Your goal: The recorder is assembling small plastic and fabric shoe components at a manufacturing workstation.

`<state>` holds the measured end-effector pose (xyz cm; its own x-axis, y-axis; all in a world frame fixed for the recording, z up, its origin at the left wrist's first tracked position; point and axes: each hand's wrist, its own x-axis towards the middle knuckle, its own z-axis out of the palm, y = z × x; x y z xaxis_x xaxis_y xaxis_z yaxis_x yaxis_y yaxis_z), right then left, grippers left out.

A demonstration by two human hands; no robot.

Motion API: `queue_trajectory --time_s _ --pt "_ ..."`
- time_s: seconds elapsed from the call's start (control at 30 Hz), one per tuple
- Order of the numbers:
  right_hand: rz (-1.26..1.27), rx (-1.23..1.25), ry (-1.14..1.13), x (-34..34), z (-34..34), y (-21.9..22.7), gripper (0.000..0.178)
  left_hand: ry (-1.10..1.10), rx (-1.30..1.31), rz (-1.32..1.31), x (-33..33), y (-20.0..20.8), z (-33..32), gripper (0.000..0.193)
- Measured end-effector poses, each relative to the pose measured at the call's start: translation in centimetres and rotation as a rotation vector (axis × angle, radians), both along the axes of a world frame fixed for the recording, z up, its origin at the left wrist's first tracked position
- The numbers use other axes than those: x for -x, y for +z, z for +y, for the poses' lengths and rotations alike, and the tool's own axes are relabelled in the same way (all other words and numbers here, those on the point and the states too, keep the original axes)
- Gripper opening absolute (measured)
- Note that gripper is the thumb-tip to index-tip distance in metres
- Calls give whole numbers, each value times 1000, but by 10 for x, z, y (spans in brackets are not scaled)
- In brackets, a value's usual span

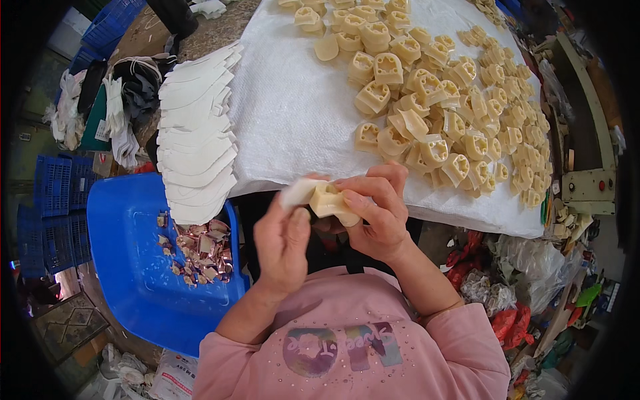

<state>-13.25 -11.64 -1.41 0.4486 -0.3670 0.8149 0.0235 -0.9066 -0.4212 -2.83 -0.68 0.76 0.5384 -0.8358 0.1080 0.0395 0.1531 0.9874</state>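
In front of my chest, my right hand [380,213] grips a cream plastic shoe heel [327,201] with a hollowed, ribbed face. My left hand [285,241] is closed on a white cut-out piece [300,194], smeared by motion, which meets the heel's left side. Whether the two are stuck together I cannot tell. Beyond my hands, a large heap of loose cream heels [427,100] covers the right part of the table. Left of my hands, a row of overlapping white cut-out pieces [198,143] runs along the table edge and hangs over it at the near end.
A white woven sheet [280,87] covers the table. Below its left edge stands a blue plastic tub [133,267] holding shiny pinkish pieces [207,250]. Blue crates [57,187] stack at far left. Clear and red plastic bags [533,257] pile at right, near a metal frame [587,133].
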Motion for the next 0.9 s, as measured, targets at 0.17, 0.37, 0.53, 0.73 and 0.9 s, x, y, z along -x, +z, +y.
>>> queue_trajectory --time_s 0.17,0.37,0.53,0.73,0.9 --pt "102 86 -31 6 1 17 28 68 -88 -180 -15 11 7 25" --pt "487 49 -101 10 8 33 20 82 -92 -339 -10 -6 7 22" --pt "501 85 -62 11 8 31 19 91 -126 -473 -4 -6 4 18" --pt "421 -38 -33 8 3 21 22 177 38 -790 -3 -13 2 18" --pt "273 -220 121 12 0 11 28 -5 88 -243 -13 -24 1 21"
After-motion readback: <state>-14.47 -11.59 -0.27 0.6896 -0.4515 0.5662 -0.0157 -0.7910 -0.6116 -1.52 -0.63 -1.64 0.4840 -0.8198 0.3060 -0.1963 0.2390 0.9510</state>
